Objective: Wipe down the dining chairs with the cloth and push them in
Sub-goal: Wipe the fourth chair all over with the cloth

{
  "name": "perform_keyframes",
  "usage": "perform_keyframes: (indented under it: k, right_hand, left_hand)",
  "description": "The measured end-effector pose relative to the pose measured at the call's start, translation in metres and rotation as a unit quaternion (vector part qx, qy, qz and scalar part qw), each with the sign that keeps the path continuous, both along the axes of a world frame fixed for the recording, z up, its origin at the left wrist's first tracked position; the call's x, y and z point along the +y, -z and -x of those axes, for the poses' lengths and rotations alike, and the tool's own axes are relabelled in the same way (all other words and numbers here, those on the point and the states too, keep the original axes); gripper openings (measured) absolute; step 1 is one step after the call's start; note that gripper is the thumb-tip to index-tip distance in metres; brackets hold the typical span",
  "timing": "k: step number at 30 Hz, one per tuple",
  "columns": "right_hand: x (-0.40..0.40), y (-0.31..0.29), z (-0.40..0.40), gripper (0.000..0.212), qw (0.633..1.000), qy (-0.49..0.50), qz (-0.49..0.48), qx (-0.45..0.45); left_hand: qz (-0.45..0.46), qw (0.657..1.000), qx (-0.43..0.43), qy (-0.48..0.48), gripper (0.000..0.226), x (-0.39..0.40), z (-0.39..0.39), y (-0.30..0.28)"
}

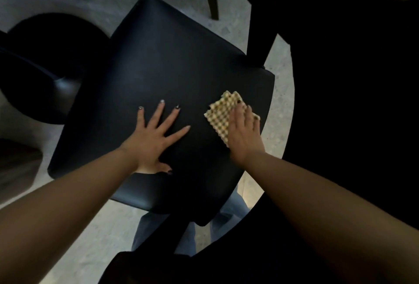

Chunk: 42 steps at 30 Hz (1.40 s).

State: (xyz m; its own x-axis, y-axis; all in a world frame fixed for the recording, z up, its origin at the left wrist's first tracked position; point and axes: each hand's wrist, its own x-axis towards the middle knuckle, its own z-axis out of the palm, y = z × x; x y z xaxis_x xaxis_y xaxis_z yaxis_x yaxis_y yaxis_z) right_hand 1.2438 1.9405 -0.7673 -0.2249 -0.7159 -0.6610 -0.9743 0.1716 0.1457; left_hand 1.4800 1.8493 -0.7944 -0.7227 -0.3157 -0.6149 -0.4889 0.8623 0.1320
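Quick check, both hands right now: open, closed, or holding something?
Left hand: open, fingers spread flat on the chair seat.
Right hand: open, fingers flat, pressing the checked cloth onto the seat.

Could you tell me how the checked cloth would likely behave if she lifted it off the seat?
The cloth is probably floppy: thin, folded layers show beside the right hand. It looks light. It likely slides easily on the smooth seat.

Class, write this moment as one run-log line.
step: wiping seat | right hand: presses checked cloth on chair seat | left hand: flat, fingers spread, on seat | pushed in: not yet
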Motion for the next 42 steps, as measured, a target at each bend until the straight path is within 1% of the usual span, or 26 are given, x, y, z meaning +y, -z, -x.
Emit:
perform_keyframes:
  k: [1,2,4,5,6,7,8,9,10,12,14,16,18,19,21,23,25,29,30,31,33,34,36,38,39,42]
  right_hand:
    - [-0.002,0.003,0.0,0.1,1.0,-0.008,0.001,-0.003]
    - [-0.004,0.007,0.001,0.096,1.0,-0.02,-0.002,-0.004]
    - [-0.01,0.012,0.007,0.076,0.999,-0.029,0.004,-0.017]
    - [-0.013,0.012,0.01,0.068,0.999,-0.025,0.022,-0.038]
    - [-0.017,0.012,0.014,0.063,0.996,-0.018,0.066,-0.065]
    - [-0.023,0.011,0.019,0.06,0.986,-0.009,0.138,-0.09]
    - [-0.031,0.01,0.024,0.058,0.972,0.009,0.212,-0.101]
    - [-0.042,0.009,0.031,0.058,0.958,0.048,0.266,-0.101]
    - [-0.054,0.007,0.039,0.058,0.944,0.104,0.298,-0.093]
    - [-0.075,0.009,0.061,0.057,0.919,0.209,0.328,-0.06]
    - [-0.089,0.01,0.082,0.052,0.903,0.237,0.357,-0.011]
    - [-0.093,0.013,0.093,0.052,0.917,0.221,0.33,0.022]
    - [-0.086,0.021,0.093,0.06,0.947,0.199,0.248,0.046]
    - [-0.079,0.026,0.087,0.062,0.958,0.201,0.198,0.046]
    - [-0.06,0.037,0.07,0.063,0.965,0.228,0.129,0.021]
    - [-0.041,0.045,0.046,0.058,0.958,0.261,0.114,0.022]
    - [-0.025,0.046,0.014,0.056,0.944,0.312,0.107,0.024]
    - [0.01,0.039,-0.053,0.057,0.92,0.384,0.08,0.019]
    - [0.022,0.034,-0.071,0.057,0.915,0.396,0.076,-0.003]
    - [0.033,0.025,-0.091,0.057,0.907,0.412,0.077,-0.046]
    - [0.046,0.004,-0.122,0.057,0.885,0.444,0.063,-0.128]
    - [0.045,-0.006,-0.129,0.055,0.872,0.464,0.049,-0.15]
    - [0.032,-0.022,-0.122,0.044,0.848,0.501,0.032,-0.168]
    - [0.002,-0.033,-0.091,0.036,0.828,0.535,0.07,-0.15]
    - [-0.017,-0.04,-0.071,0.033,0.826,0.541,0.101,-0.124]
    - [-0.073,-0.051,-0.006,0.028,0.845,0.497,0.189,-0.056]
  left_hand:
    - [-0.007,1.0,-0.029,-0.004,0.125,-0.001,-0.001,-0.005]
    - [-0.012,0.999,-0.041,-0.01,0.129,-0.002,0.0,-0.007]
    - [-0.006,0.998,-0.047,-0.03,0.136,-0.008,0.002,-0.007]
    - [-0.004,0.998,-0.052,-0.039,0.139,-0.011,0.003,-0.007]
    - [-0.004,0.998,-0.055,-0.043,0.14,-0.013,0.004,-0.007]
    - [-0.003,0.997,-0.057,-0.042,0.14,-0.014,0.004,-0.007]
    - [-0.002,0.998,-0.057,-0.038,0.14,-0.014,0.004,-0.006]
    - [-0.003,0.998,-0.057,-0.036,0.14,-0.014,0.004,-0.005]
    - [-0.004,0.998,-0.056,-0.038,0.139,-0.014,0.004,-0.005]
    - [-0.005,0.998,-0.054,-0.04,0.139,-0.014,0.004,-0.002]
    - [-0.007,0.997,-0.057,-0.044,0.138,-0.013,0.004,0.002]
    - [-0.006,0.997,-0.058,-0.043,0.137,-0.012,0.003,0.003]
    - [-0.009,0.997,-0.056,-0.042,0.137,-0.013,0.003,0.001]
    - [-0.012,0.997,-0.055,-0.043,0.137,-0.013,0.002,0.0]
    - [-0.019,0.997,-0.053,-0.045,0.137,-0.014,0.002,-0.001]
    - [-0.018,0.997,-0.053,-0.045,0.137,-0.014,0.003,-0.001]
    - [-0.017,0.997,-0.056,-0.045,0.138,-0.014,0.003,-0.003]
    - [-0.028,0.997,-0.056,-0.05,0.138,-0.015,0.005,-0.009]
    - [-0.028,0.997,-0.057,-0.053,0.138,-0.015,0.005,-0.01]
    - [-0.029,0.996,-0.059,-0.054,0.138,-0.015,0.005,-0.01]
    - [-0.029,0.996,-0.064,-0.056,0.139,-0.014,0.005,-0.009]
    - [-0.029,0.996,-0.065,-0.056,0.139,-0.014,0.006,-0.008]
    - [-0.03,0.996,-0.065,-0.061,0.139,-0.013,0.005,-0.008]
    - [-0.03,0.996,-0.063,-0.063,0.139,-0.013,0.005,-0.008]
    - [-0.032,0.996,-0.063,-0.063,0.139,-0.014,0.005,-0.009]
    - [-0.039,0.995,-0.062,-0.065,0.139,-0.015,0.004,-0.008]
